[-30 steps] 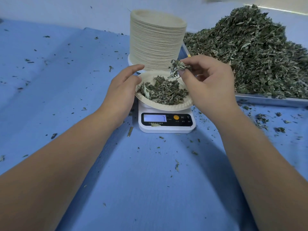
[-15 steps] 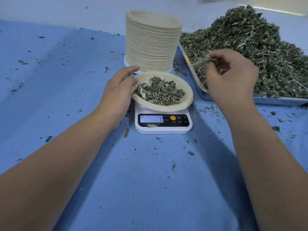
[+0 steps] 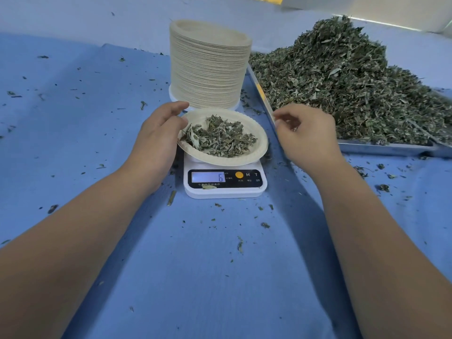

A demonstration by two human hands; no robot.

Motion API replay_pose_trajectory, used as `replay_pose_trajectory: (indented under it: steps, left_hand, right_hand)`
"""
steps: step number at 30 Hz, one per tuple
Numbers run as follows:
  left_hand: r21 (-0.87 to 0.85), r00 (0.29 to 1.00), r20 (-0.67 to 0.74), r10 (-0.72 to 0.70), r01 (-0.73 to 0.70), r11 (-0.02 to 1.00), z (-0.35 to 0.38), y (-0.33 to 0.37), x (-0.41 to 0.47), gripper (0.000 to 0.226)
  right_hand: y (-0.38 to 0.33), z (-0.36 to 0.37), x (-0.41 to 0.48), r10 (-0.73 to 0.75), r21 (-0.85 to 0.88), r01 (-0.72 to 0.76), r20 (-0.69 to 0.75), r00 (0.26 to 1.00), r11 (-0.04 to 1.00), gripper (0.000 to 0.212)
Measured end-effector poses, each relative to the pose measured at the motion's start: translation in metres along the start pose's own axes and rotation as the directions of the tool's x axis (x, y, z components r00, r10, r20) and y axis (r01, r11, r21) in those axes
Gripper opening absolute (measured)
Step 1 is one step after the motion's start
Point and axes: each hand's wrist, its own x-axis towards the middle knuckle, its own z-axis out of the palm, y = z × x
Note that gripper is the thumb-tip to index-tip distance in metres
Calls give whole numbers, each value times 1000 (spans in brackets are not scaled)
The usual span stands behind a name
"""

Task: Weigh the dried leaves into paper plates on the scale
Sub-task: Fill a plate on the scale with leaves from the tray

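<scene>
My left hand (image 3: 156,140) holds the left rim of the paper plate (image 3: 259,145), thumb at the far side, fingers (image 3: 179,123) curled at the near side; the plate sits on the scale (image 3: 223,189) on the desk (image 3: 195,277), with dried leaves (image 3: 220,139) heaped inside; my right hand (image 3: 308,133) hangs just right of the plate, not touching it, fingers loose and half bent, holding nothing I can see; the scale shows 6.
</scene>
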Motion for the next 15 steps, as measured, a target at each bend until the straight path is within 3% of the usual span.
replay_pose_trajectory:
  steps: [9, 12, 15]
  left_hand:
    - [-4, 1000, 0, 17, -17, 1000, 1, 0, 0, 38]
    - [-3, 999, 0, 34, -34, 999, 0, -1, 0, 36]
    - [-8, 999, -1, 43, -43, 999, 1, -2, 1, 35]
  right_hand:
    - [-18, 1, -6, -63, 69, 61, 25, 998, 996, 21]
    - [-18, -6, -3, -109, -135, 113, 32, 994, 984, 26]
    - [-2, -13, 3, 94, -345, -38, 145, 985, 938, 32]
